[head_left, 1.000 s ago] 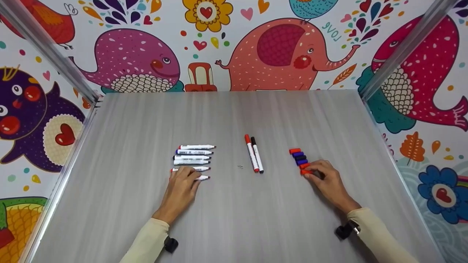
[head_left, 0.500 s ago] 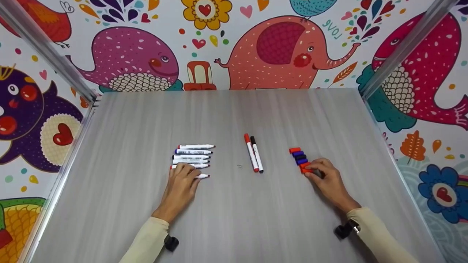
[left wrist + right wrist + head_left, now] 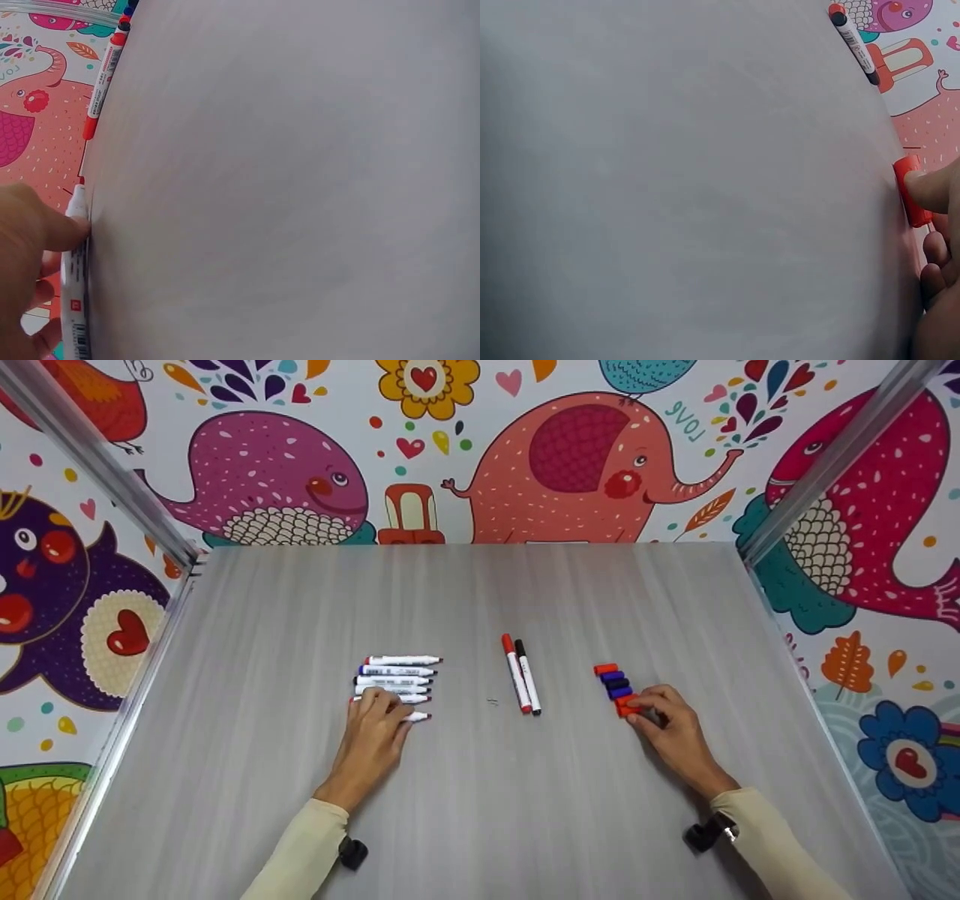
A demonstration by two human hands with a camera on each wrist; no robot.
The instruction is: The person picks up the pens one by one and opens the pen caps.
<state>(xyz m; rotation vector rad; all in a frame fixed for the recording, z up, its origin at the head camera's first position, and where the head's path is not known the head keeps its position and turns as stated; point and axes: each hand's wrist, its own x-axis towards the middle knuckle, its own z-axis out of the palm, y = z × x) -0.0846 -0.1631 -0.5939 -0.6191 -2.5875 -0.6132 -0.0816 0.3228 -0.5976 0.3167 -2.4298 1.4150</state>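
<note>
In the head view my left hand point(image 3: 367, 739) holds the nearest uncapped white marker point(image 3: 420, 717), whose dark red tip points right. The left wrist view shows the thumb on this marker's barrel point(image 3: 76, 285) and fingers behind it. Beyond lie several uncapped markers point(image 3: 397, 670) in a row, tips to the right; my fingers partly cover the closest one. On the right, my right hand point(image 3: 675, 735) pinches the nearest red cap point(image 3: 911, 199) between thumb and fingers. That cap sits at the near end of a slanted row of red, blue and black caps point(image 3: 617, 684).
Two capped markers, one red point(image 3: 515, 675) and one black point(image 3: 528, 679), lie side by side between the hands. Small dark marks point(image 3: 493, 702) show on the grey wood-grain table point(image 3: 480, 795). Patterned panels with cartoon animals point(image 3: 570, 472) border the back and sides.
My left hand has slid forward a little with its marker, and the marker beyond it now lies closer to the row. The red cap under my right hand has moved up against its neighbour.
</note>
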